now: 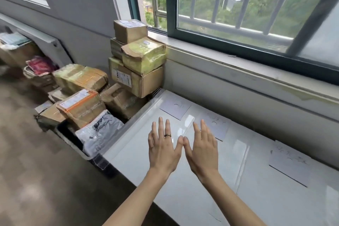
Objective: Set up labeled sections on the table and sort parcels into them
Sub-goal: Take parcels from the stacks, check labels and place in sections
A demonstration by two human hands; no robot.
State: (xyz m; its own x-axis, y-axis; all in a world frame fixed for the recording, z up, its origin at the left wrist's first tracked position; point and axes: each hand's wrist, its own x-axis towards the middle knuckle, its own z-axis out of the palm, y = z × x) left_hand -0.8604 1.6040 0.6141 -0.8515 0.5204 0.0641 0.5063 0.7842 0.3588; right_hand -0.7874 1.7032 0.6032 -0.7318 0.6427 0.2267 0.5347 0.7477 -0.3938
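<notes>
**Both hands hover flat over a labelled table, no parcel taken up yet**

Both hands hold nothing: the left hand (pixel 163 146), a ring on one finger, and the right hand (pixel 202 149) are spread with straight fingers, thumbs almost touching, above the glossy white table (pixel 139 161). Whether the palms touch the surface I cannot tell.

Off the table's left end lies the unsorted stock. A dark open bin (pixel 71 138) on the floor holds a grey plastic mailer bag (pixel 100 131) and a brown cardboard parcel with orange tape (pixel 81 108); more boxes lie around it. Just right of these, a stack of brown cardboard boxes (pixel 136 58) rises against the wall to the sill.

On the table three pale grey label cards lie flat along the far side: the left card (pixel 175 108), the middle card (pixel 217 126) just beyond the right fingertips, and the right card (pixel 289 165), well apart. Their writing is too faint to read.

The sections look laid out, so sorting seems about to begin. The next move calls for reaching left to the bin, gripping a parcel and reading its label.
</notes>
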